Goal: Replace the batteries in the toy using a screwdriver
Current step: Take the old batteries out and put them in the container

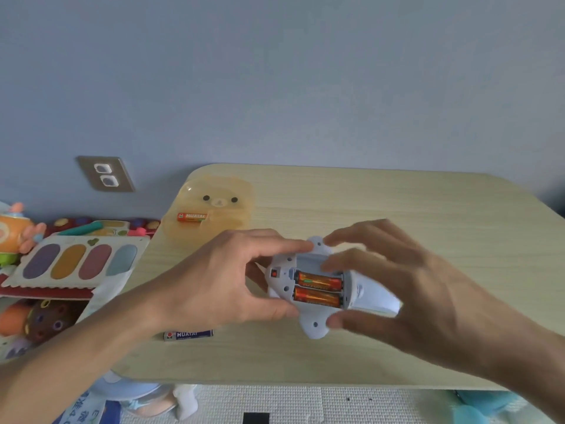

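Left hand (220, 283) is clamped on the upturned toy (282, 284) over the bench (397, 209); right hand (412, 289), fingers spread, is set at the right end of two seated batteries (318, 283), laid lengthwise between both hands.

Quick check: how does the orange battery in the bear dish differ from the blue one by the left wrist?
Colour: the orange battery has an orange wrap, the blue battery a dark blue one. Place: the orange battery lies in the translucent bear dish; the blue battery lies on the bare table, partly hidden by the left hand. Both lie flat and read HUATAI.
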